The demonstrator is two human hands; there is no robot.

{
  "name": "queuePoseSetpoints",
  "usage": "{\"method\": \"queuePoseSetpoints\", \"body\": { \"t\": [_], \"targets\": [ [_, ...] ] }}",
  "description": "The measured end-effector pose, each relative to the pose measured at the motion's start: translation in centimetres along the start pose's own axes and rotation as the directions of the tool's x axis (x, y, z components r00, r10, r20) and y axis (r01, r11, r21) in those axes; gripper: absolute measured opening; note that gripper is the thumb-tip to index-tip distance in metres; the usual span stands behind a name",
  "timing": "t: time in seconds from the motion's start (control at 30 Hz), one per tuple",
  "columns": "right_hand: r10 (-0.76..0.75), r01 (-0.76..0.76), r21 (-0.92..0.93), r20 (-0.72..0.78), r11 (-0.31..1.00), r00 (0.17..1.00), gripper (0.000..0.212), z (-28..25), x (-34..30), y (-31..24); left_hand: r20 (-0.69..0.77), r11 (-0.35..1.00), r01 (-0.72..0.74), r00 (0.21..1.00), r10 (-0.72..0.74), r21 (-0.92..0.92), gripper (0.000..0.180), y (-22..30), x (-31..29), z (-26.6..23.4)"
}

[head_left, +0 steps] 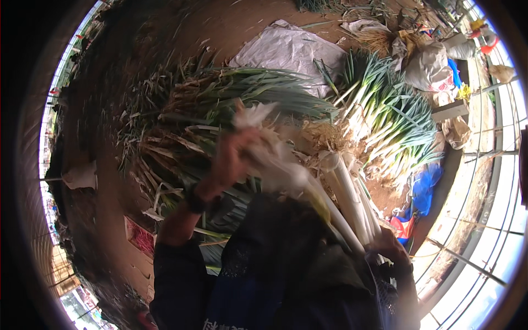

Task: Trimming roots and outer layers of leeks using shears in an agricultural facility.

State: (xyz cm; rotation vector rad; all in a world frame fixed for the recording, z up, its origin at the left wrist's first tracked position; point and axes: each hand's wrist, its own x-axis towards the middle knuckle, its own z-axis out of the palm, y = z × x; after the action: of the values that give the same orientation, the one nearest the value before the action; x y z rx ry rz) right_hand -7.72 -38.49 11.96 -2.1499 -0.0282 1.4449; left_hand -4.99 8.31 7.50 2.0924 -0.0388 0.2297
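My right hand (388, 247) is closed around several long white leeks (347, 192) at the lower right. Their stalks slant up and left from it, root ends toward the middle. Blurred by motion, my left hand (237, 154) is raised left of these leeks, closed on a pale, papery outer leaf (278, 168) that trails toward one stalk. A whitish tuft shows above its fingers. A large pile of leeks with green tops (258, 82) lies beyond my left hand. To the right is a spread of white-stemmed leeks (379, 118), green ends pointing right and away.
A white woven sheet (289, 52) lies on the brown soil behind the piles. Sacks (429, 66) stand at the upper right, near a wooden board (450, 111). Blue plastic (426, 190) lies at the right. A box with red netting (140, 236) sits at the lower left.
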Motion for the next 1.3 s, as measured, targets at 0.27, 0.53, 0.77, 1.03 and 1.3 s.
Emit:
{"method": "queuePoseSetpoints", "body": {
  "t": [0.27, 0.53, 0.77, 1.03, 1.3],
  "targets": [
    [-0.673, 0.603, -0.3, -0.366, 0.739, 0.643, 0.031, 2.9, -2.7, -1.9, -0.756, 0.862, 0.505, 0.577, -0.309, 0.033, 0.049, -16.1, -0.9, -24.5],
    [-0.774, 0.744, -0.222, -0.11, 0.63, 0.623, 0.039, 0.8, 1.7, 7.2, 0.58, 0.816, 0.462, 0.79, -0.2, -0.347, 0.053, -14.1, -9.7, -11.3],
    [-0.79, 0.782, -0.137, -0.007, 0.608, 0.613, 0.044, -0.2, 3.1, 6.7, -0.375, 0.768, 0.506, 0.85, -0.369, 0.392, 0.048, -8.4, -7.9, -42.1],
    [-0.809, 0.807, -0.07, -0.008, 0.586, 0.587, 0.051, 0.1, 2.9, 3.9, 0.265, 0.795, -0.334, 0.938, 0.225, 0.506, 0.042, 9.4, -3.1, -8.4],
    [-0.738, 0.716, -0.193, -0.085, 0.671, 0.67, 0.055, 2.2, 3.1, 6.7, 0.693, 0.565, -0.811, 0.495, 0.524, 0.151, 0.025, 8.2, -4.6, 5.7]
  ]
}}
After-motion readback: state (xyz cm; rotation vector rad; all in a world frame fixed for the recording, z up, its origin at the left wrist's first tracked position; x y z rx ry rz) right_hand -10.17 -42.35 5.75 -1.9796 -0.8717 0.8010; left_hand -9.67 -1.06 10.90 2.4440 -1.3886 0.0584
